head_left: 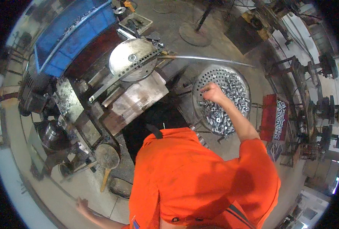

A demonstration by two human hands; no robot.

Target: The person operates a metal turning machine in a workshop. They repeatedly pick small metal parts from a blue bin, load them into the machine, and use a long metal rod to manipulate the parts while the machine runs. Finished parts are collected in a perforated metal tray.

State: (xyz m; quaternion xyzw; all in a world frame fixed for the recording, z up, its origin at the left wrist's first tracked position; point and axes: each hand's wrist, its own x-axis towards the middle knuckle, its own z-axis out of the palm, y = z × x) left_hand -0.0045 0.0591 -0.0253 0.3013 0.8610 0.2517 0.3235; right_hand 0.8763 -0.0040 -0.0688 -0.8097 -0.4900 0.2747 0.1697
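Observation:
My right hand (214, 93) is over the left part of a round perforated metal tray (207, 78), its fingers drawn together. Whatever is between the fingertips is too small to make out. Short silver metal sleeves (230, 103) lie heaped across the tray beside and below this hand. Far down at the lower left, my left hand (84, 207) is closed at the end of a long thin lever (64, 191) that runs up toward a dark machine (53, 135). Ahead of my body is a round metal disc (125, 55), with a bar (119, 74) full of holes lying across it.
A blue crate (68, 44) with small metal parts stands at the upper left. To the right is a red bin (268, 118) of silver pieces. A long metal rod (207, 58) reaches out above the tray. A wooden-handled round pan (107, 156) sits near my left side.

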